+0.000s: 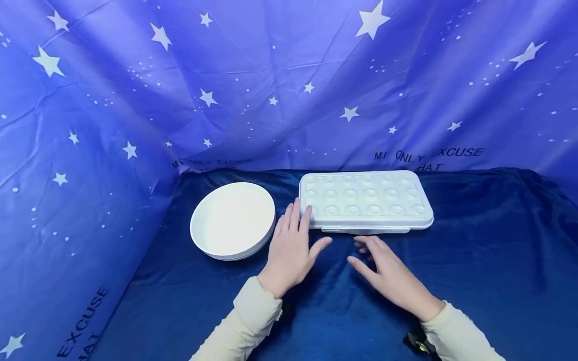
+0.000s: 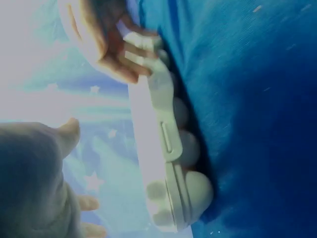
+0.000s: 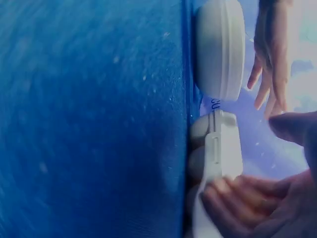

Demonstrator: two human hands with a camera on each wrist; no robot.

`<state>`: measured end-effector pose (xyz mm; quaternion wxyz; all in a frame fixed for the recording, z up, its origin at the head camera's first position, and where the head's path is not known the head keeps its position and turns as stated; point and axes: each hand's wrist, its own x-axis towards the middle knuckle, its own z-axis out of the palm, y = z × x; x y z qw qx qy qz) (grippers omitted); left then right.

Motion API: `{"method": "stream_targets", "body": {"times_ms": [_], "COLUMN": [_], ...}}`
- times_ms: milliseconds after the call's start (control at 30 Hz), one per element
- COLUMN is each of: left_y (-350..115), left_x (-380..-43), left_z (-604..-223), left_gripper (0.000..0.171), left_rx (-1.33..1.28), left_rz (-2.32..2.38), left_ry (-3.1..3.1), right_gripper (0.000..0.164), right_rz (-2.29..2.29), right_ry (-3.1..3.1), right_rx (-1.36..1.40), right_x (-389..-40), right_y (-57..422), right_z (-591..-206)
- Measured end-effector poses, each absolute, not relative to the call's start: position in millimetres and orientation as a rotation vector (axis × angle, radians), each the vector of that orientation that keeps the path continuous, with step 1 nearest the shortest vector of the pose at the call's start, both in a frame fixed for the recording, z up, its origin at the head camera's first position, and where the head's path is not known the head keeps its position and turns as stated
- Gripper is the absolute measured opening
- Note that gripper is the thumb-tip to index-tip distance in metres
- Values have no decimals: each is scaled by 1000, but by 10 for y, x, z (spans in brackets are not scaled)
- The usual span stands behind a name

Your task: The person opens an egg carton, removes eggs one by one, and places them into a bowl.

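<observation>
A white plastic egg box with rows of round bumps on its lid lies closed, its latch along the front edge. To its left is a white round bowl, which shows a second rim line under the first. My left hand reaches between the two with straight fingers, the fingertips overlapping the box's left end in the head view. Just in front of the latch, my right hand has loosely bent fingers and its thumb apart. Nothing shows in either hand. Rounded cups bulge under the box in the left wrist view.
Dark blue cloth covers the table. A blue curtain with white stars and lettering hangs behind it and along the left side. A small dark item sits by the right sleeve.
</observation>
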<state>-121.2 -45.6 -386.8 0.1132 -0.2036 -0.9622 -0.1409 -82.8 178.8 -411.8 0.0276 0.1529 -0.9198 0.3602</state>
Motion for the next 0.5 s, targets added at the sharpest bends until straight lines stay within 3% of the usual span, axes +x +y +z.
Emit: {"method": "stream_targets", "body": {"times_ms": [133, 333, 500], "left_y": [-416, -349, -336], "left_x": [-1369, -1572, -1704], "left_z": [-3833, -3814, -3844], "left_gripper": [72, 62, 65], "left_rx": [-574, -485, -397], "left_rz": [-510, -686, -882], "left_ry": [-2792, -2777, -2786], "right_gripper": [33, 42, 46], "right_rz": [1571, 2104, 2187], "right_ry": [-2778, -2640, -2567], "right_rx": [466, 316, 176], "right_x": [-934, -1035, -1081], "right_y": [1871, 1970, 2000], "right_z": [-4186, -4264, -4288]}}
